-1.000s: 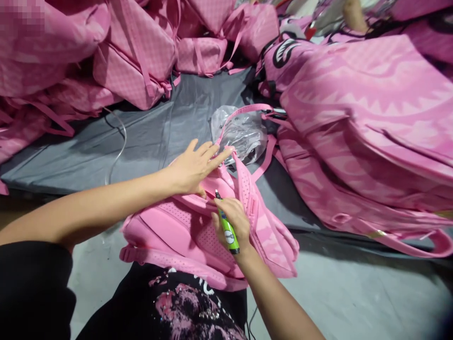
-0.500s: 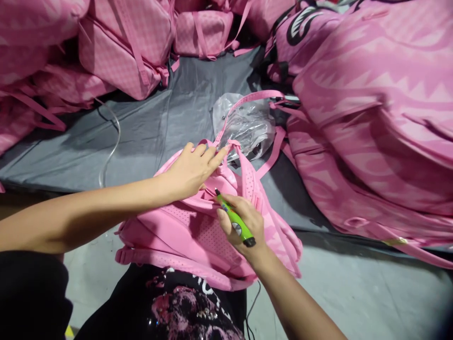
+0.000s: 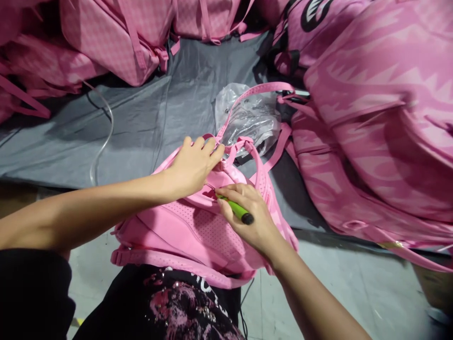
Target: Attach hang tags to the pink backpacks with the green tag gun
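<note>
Our left hand (image 3: 193,166) presses flat, fingers spread, on the pink backpack (image 3: 191,231); our right hand (image 3: 253,215) keeps a tight grip around a green lighter (image 3: 236,210) touching it.

Crumpled clear plastic bag (image 3: 247,118) on grey sheet (image 3: 148,123)

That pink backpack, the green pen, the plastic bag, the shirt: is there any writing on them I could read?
Nothing can be read.
Plastic bag: small dark print, too blurred.
Black shirt: white letters at the backpack edge, cut off and unreadable.
Green pen in the right hand: no label showing.
</note>
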A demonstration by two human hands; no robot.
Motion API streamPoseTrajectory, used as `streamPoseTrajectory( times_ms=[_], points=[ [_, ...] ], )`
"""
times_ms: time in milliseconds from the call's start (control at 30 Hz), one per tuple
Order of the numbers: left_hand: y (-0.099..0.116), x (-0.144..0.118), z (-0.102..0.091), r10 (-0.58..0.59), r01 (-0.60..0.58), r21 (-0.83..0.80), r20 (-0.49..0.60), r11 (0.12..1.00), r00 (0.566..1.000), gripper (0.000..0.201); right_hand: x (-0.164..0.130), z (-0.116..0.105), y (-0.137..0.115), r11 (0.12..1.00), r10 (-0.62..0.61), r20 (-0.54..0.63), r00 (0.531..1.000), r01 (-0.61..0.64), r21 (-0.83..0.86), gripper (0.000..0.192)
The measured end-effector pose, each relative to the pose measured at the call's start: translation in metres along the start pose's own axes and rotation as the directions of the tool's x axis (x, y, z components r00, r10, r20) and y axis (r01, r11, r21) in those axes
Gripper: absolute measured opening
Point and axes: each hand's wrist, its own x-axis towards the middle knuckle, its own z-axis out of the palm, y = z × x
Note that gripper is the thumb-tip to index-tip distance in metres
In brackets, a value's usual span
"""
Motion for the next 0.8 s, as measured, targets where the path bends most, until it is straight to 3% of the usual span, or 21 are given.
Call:
streamPoseTrajectory(
  times_ms=[233, 333, 533, 633, 800],
  points=[
    [-0.001, 0.001, 0.000, -0.015, 0.014, 0.026, 0.045, 1.000, 0.999, 0.073, -0.003, -0.006, 0.000, 0.990, 0.116, 0.036, 0.993, -0.118, 0.081, 0.013],
    [-0.002, 0.003, -0.001, 0.001, -0.001, 0.000, 0.051, 1.000, 0.999, 0.083, -0.004, -0.011, -0.001, 0.983, 0.130, 0.050, 0.990, -0.135, 0.121, 0.013],
    [0.002, 0.018, 0.005, 0.270, -0.270, 0.004, -0.038, 0.963, 0.962, 0.100, -0.006, -0.010, 0.003, 0.994, 0.079, 0.020, 0.997, -0.080, 0.073, 0.013],
    [0.003, 0.020, 0.007, 0.263, -0.264, -0.023, -0.028, 0.964, 0.964, 0.100, -0.007, -0.010, 0.006, 0.994, 0.080, 0.012, 0.997, -0.081, 0.077, 0.016],
    [0.003, 0.014, 0.004, 0.229, -0.228, -0.066, 0.009, 0.971, 0.973, 0.096, -0.003, -0.021, 0.008, 0.990, 0.072, 0.112, 0.991, -0.085, 0.115, 0.021]
  ],
)
